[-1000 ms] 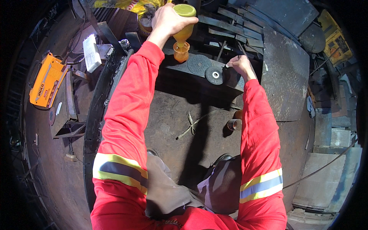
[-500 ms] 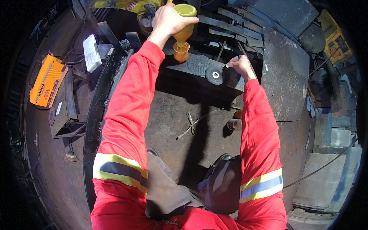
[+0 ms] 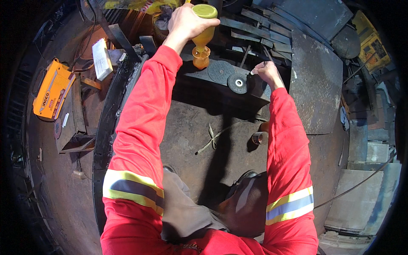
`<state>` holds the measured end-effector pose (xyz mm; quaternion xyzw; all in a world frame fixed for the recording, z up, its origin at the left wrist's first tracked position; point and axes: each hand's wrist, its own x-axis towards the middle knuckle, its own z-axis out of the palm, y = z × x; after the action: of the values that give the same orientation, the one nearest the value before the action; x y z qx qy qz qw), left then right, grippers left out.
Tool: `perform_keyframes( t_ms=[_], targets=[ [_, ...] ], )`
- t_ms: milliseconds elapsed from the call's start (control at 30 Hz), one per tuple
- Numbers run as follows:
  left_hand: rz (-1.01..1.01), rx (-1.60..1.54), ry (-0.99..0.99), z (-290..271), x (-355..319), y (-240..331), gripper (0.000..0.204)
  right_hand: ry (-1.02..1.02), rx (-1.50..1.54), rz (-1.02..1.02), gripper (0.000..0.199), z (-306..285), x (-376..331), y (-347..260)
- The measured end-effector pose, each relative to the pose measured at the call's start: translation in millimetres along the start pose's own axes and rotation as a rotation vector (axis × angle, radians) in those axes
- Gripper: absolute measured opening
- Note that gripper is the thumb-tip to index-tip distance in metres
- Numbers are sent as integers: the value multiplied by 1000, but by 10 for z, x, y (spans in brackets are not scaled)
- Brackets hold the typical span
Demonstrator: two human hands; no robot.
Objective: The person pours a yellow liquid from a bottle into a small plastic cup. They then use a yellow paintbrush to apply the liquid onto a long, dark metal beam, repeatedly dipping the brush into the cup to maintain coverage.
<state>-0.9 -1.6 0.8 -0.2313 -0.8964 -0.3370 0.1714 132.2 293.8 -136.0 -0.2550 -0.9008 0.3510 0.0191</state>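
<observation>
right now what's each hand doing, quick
Left hand: closed around an upturned yellow bottle.
Right hand: fingers curled beside the grinding disc; whether it grips anything cannot be told.

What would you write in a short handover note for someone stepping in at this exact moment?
Left hand: grips an upturned yellow bottle, neck down over a small amber cup on the dark metal bench.
Right hand: rests by a grinding disc on the same bench; its grip is unclear.
Done: bottle tipped over the cup.
Left: cannot tell how full the cup is; bottle not yet set down.
</observation>
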Motion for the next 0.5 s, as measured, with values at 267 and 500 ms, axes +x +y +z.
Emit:
perform_keyframes(
  t_ms=[267, 500],
  targets=[
    [16, 8, 37, 3, -27, 10, 71, 51, 8, -79, 25, 47, 48, 111],
    [-21, -30, 15, -34, -26, 16, 70, 6, -19, -7, 27, 11, 2, 19]
  ],
)
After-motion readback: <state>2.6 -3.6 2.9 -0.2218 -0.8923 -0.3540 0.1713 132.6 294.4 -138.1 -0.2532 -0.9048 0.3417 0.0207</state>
